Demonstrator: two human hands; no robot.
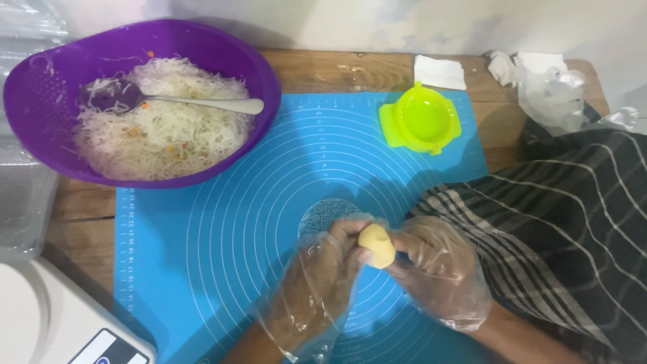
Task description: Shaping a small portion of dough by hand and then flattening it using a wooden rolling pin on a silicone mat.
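A wooden surface [81, 202] carries a blue mat [222, 222]. Left of the mat's middle sits a purple bowl [40, 101]; above the mat, left hand [317, 283] and right hand [438, 269] fingers grasp a dough ball [377, 246]; a striped cloth [573, 222] lies right.

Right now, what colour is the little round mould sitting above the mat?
Bright lime green mould, seen clearly in the head view, at the blue mat's top right edge.

A small dark rectangular screen with a pale frame [108, 349] sits on the slanted front of a white plastic kitchen scale [47, 317], well to the left of the left hand [317, 283] and slightly below it, cut off by the bottom edge. Nothing else here is a package, label or sign that can be told.
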